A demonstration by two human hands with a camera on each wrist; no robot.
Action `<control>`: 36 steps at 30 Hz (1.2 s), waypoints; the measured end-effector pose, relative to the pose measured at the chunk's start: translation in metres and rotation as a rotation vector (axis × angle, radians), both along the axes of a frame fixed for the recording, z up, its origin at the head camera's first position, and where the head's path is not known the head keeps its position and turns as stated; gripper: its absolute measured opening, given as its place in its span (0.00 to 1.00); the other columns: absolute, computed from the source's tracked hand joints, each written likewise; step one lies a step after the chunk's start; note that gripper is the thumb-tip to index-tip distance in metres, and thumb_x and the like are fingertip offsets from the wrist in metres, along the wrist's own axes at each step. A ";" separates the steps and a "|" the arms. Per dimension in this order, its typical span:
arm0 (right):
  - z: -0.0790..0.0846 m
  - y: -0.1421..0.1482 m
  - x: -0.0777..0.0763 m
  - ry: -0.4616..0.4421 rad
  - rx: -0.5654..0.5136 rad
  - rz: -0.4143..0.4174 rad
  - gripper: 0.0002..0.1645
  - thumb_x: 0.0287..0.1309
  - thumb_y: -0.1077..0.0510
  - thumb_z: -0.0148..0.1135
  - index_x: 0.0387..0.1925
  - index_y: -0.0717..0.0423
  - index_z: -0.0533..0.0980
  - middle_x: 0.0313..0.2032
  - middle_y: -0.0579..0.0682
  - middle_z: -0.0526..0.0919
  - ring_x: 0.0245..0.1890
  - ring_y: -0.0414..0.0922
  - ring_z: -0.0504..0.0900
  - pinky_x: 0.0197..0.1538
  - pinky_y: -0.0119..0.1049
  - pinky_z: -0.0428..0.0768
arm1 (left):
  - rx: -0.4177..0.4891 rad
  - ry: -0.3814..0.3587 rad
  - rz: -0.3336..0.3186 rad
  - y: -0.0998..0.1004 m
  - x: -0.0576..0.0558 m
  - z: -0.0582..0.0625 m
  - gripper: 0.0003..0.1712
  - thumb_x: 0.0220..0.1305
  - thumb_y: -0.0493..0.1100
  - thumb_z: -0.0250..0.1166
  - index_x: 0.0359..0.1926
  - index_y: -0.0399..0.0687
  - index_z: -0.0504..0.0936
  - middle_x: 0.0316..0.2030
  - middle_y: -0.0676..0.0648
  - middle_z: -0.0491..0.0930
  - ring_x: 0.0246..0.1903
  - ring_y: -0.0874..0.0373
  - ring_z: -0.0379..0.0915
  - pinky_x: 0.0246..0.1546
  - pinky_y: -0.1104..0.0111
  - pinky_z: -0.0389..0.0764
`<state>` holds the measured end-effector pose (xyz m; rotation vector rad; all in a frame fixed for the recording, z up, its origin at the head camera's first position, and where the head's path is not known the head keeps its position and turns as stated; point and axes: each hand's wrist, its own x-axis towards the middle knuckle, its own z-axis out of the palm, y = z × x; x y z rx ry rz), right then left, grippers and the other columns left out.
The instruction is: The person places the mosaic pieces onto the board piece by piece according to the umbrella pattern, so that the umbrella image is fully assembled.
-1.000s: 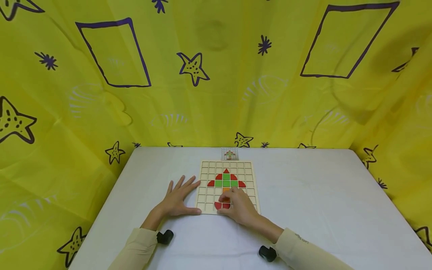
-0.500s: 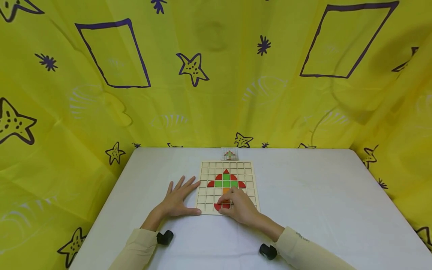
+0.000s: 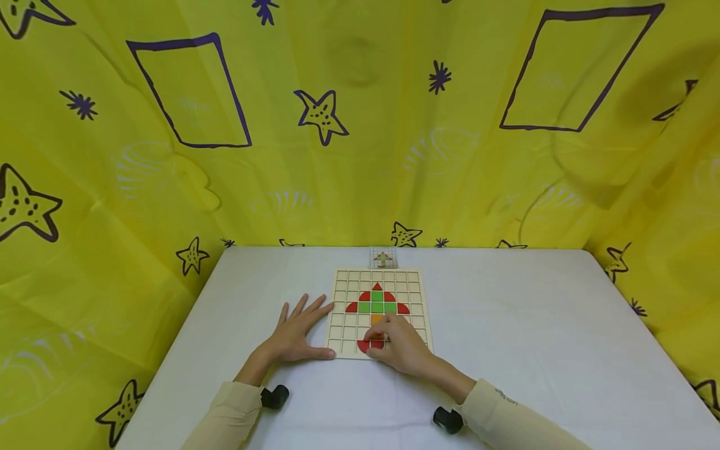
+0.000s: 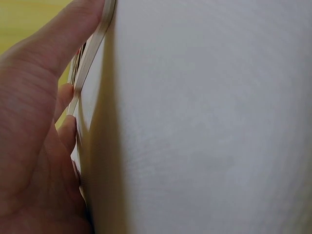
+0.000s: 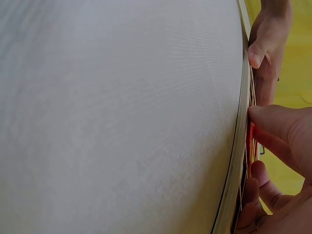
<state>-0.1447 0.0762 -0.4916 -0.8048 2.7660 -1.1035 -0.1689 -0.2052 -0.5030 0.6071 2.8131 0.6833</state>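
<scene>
A square wooden grid board (image 3: 345,331) lies on the white table, bearing red, green and orange flat pieces in a tree-like figure. My left hand (image 3: 295,334) is spread at its left side, with thumb and forefinger touching the edge; the left wrist view shows the thumb against the board's rim (image 4: 90,56). My right hand (image 3: 400,347) reaches over the lower part, thumb and forefinger pinching at a red rounded piece (image 3: 362,345) in the bottom row. Another red piece (image 3: 377,344) sits beside it, partly covered. Above these, an orange square (image 3: 376,319) shows partly behind the fingers.
Behind the board lies a small card (image 3: 383,257) printed with a similar coloured figure on a grid. The white table (image 3: 506,325) extends to both sides. A yellow curtain (image 3: 371,169) with drawn stars hangs around the back and sides.
My right thumb and forefinger have shifted slightly to the right over the red pieces in the bottom row. The left hand has stayed in place.
</scene>
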 end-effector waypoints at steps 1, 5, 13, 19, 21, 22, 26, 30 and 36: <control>0.000 0.000 0.000 0.001 -0.001 0.000 0.08 0.55 0.59 0.77 0.38 0.48 0.88 0.36 0.47 0.75 0.37 0.42 0.70 0.38 0.37 0.69 | 0.001 -0.001 0.000 0.000 0.000 0.000 0.60 0.50 0.73 0.74 0.79 0.59 0.62 0.81 0.48 0.51 0.80 0.37 0.31 0.71 0.31 0.27; 0.000 0.000 0.001 0.000 -0.005 0.000 0.08 0.55 0.60 0.77 0.38 0.49 0.88 0.36 0.47 0.75 0.37 0.42 0.70 0.38 0.37 0.70 | -0.002 -0.002 0.005 0.001 0.001 0.001 0.60 0.49 0.73 0.74 0.79 0.59 0.62 0.81 0.48 0.51 0.80 0.37 0.31 0.71 0.32 0.27; 0.001 0.000 0.000 0.005 0.003 -0.001 0.09 0.54 0.58 0.79 0.39 0.48 0.88 0.35 0.46 0.74 0.36 0.42 0.70 0.37 0.36 0.69 | 0.006 -0.009 0.012 0.002 0.002 0.003 0.60 0.49 0.72 0.75 0.79 0.59 0.62 0.81 0.48 0.51 0.80 0.37 0.31 0.71 0.32 0.26; 0.002 0.001 0.000 0.009 -0.006 0.009 0.11 0.54 0.58 0.79 0.39 0.48 0.87 0.35 0.45 0.75 0.36 0.43 0.71 0.38 0.35 0.69 | 0.007 -0.006 0.006 0.001 0.001 0.002 0.60 0.49 0.72 0.75 0.79 0.59 0.62 0.81 0.48 0.51 0.80 0.36 0.31 0.71 0.32 0.26; 0.002 0.001 0.000 0.002 -0.008 0.015 0.11 0.54 0.57 0.79 0.40 0.49 0.87 0.35 0.45 0.75 0.36 0.43 0.70 0.38 0.35 0.69 | 0.010 -0.004 0.008 0.001 0.002 0.002 0.60 0.49 0.72 0.75 0.79 0.59 0.62 0.81 0.47 0.51 0.80 0.36 0.32 0.71 0.32 0.27; 0.003 0.001 0.000 -0.002 -0.010 0.018 0.11 0.54 0.57 0.79 0.40 0.49 0.87 0.35 0.46 0.75 0.36 0.43 0.70 0.38 0.35 0.68 | 0.010 -0.001 0.008 0.001 0.002 0.002 0.60 0.49 0.72 0.75 0.79 0.59 0.62 0.81 0.47 0.52 0.80 0.36 0.32 0.71 0.32 0.27; 0.004 0.003 -0.002 -0.026 -0.015 0.046 0.12 0.55 0.57 0.79 0.42 0.50 0.87 0.37 0.46 0.75 0.36 0.43 0.69 0.37 0.35 0.68 | 0.001 0.004 0.005 -0.001 0.001 0.002 0.60 0.50 0.73 0.74 0.79 0.58 0.62 0.81 0.47 0.51 0.80 0.36 0.32 0.71 0.31 0.28; 0.004 0.007 -0.005 -0.055 -0.031 0.103 0.15 0.57 0.55 0.77 0.46 0.51 0.86 0.40 0.47 0.77 0.38 0.44 0.71 0.39 0.34 0.71 | 0.018 -0.020 -0.003 -0.004 0.002 0.004 0.61 0.52 0.72 0.74 0.80 0.57 0.59 0.81 0.45 0.51 0.80 0.36 0.33 0.71 0.31 0.29; 0.011 0.021 -0.013 -0.077 -0.049 0.169 0.29 0.59 0.49 0.76 0.59 0.52 0.80 0.47 0.48 0.79 0.41 0.46 0.73 0.43 0.36 0.74 | 0.129 -0.072 0.015 -0.012 0.003 0.019 0.63 0.55 0.68 0.74 0.83 0.56 0.50 0.81 0.43 0.49 0.80 0.37 0.36 0.73 0.33 0.33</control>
